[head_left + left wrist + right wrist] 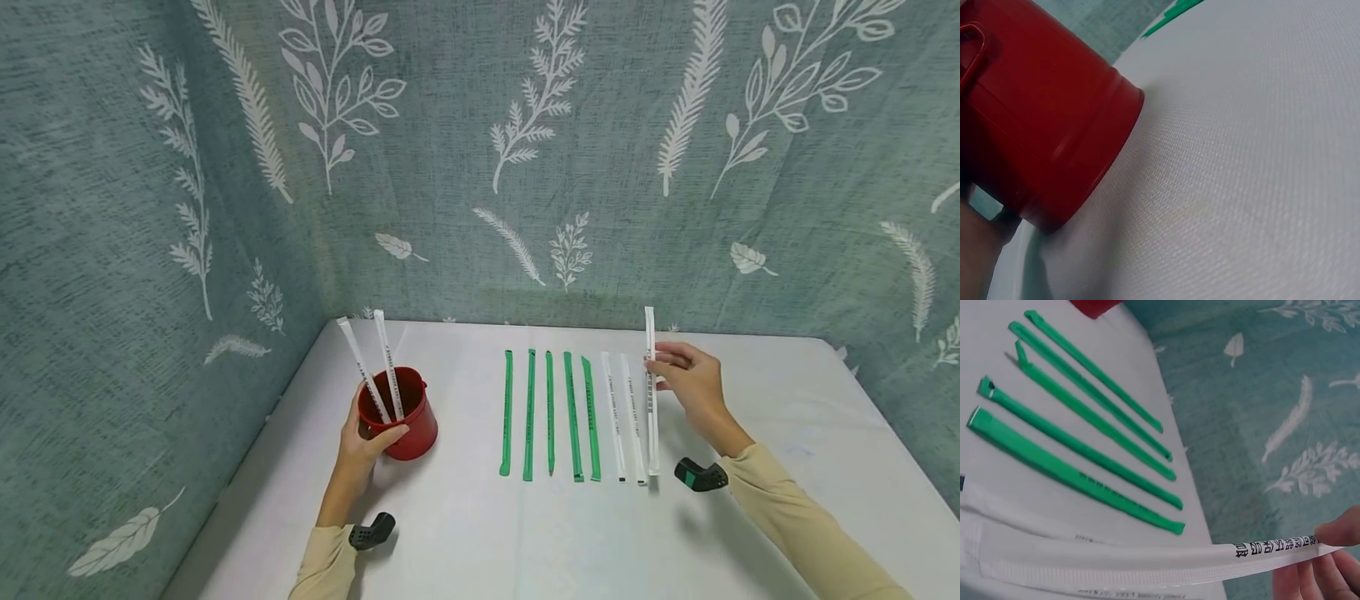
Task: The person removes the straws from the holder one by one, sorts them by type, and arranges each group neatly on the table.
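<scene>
My left hand [358, 454] grips a small red metal bucket [416, 435] at the left of the table, the thumb over its rim. Two white paper-wrapped straws [388, 358] lean out of the bucket. On the right, my right hand [693, 385] pinches another white wrapped straw [651, 425] between thumb and fingers, partway up its length. The right wrist view shows dark printed characters on that straw's wrapper [1116, 559]. Just left of it lie two more white wrapped straws [615, 417]. In the left wrist view the bucket [1047, 106] appears tilted, its base by the cloth.
Several green wrapped straws [529, 417] lie side by side in a row at the middle of the table, roughly parallel. A white cloth [465, 533] covers the table. Behind and to the left hangs a blue-green curtain [450, 150] with a white leaf pattern.
</scene>
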